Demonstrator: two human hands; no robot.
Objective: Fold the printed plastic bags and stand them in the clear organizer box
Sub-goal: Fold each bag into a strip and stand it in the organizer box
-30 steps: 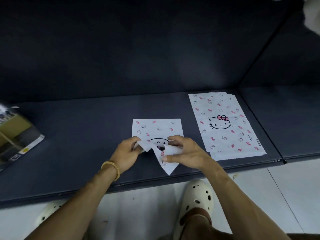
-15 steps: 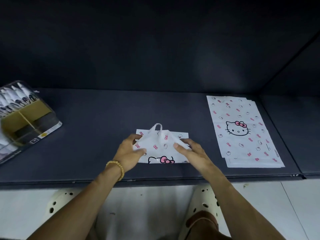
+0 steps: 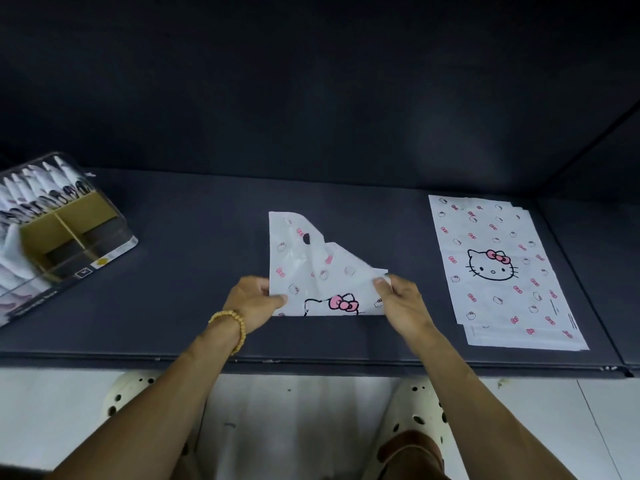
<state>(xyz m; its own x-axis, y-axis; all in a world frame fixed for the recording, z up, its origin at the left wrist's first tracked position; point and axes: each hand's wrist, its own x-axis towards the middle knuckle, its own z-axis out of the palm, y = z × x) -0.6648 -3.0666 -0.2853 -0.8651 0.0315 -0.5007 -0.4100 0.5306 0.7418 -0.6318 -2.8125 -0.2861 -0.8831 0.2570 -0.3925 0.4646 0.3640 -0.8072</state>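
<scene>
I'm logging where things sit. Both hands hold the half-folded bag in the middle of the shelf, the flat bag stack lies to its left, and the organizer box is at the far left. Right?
Not quite. In the head view the stack lies to the right of the bag, not left. The rest holds: the left hand and right hand hold the bag mid-shelf, and the box is far left.

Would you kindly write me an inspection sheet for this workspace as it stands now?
Surface: dark shelf, matte, bare between items.
Job's things: bag part folded, diagonal edge, flat on shelf; stack of flat bags at right; organizer box at left, folded bags standing in its far row.
Clutter: nothing seen.
Hands: left hand pinches the bag's left edge; right hand pinches its right corner.
Cables: nothing seen.
Surroundings: dark back wall; white floor; pale clogs below.
</scene>
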